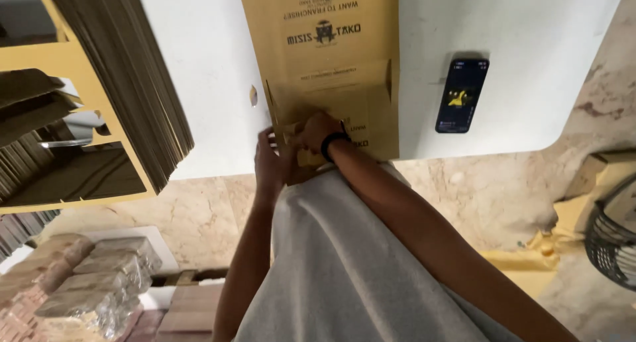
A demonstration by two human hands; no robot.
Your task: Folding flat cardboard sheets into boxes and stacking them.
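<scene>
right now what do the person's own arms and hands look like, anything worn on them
Both arms are bare, with no sleeves over the forearms and no gloves. The right hand has a black band, like a watch or fitness strap, around its wrist. The left hand shows no band or ring that can be made out. A loose grey shirt covers the torso between the arms.

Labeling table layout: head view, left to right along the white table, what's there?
Stack of flat cardboard sheets → left hand → right hand on the brown cardboard box blank → smartphone lying apart on the white table.
</scene>
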